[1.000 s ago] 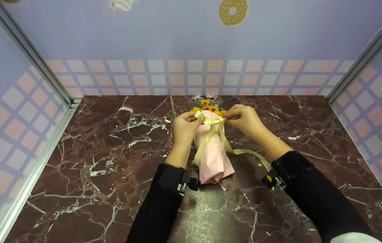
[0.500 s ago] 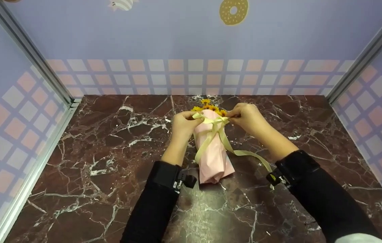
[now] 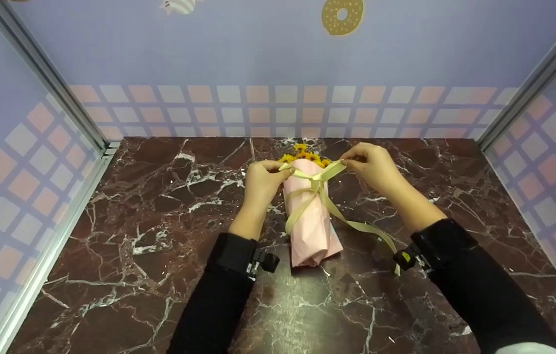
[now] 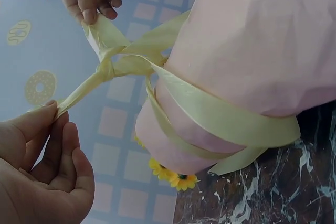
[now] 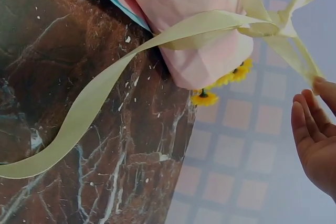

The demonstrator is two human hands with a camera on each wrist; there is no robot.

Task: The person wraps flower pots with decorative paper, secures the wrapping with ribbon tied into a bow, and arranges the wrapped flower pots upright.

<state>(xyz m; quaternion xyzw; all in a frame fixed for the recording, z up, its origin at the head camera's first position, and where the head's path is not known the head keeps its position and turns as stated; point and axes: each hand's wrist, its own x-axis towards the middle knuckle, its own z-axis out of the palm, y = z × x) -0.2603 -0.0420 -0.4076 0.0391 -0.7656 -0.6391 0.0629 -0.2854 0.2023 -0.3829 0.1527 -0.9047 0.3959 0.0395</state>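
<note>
A bouquet wrapped in pink paper (image 3: 309,226) lies on the marbled table, its yellow flowers (image 3: 301,156) showing at the far end. Round the wrap runs a pale yellow ribbon (image 4: 205,111), knotted above the paper with loops on both sides. My left hand (image 3: 263,184) pinches the left loop between thumb and fingertips. On the other side my right hand (image 3: 373,167) pinches the right loop the same way. One loose ribbon tail trails over the table to the right, seen large in the right wrist view; another hangs down the left of the wrap.
The dark red marbled table (image 3: 169,295) reaches back to a lilac wall (image 3: 258,59) with pink and white squares. Side panels with metal frame posts (image 3: 42,73) stand left and right.
Both hands have drawn apart, the right one moving further right and slightly up. The ribbon loops are stretched wider and the knot looks tighter. The bouquet stays in place.
</note>
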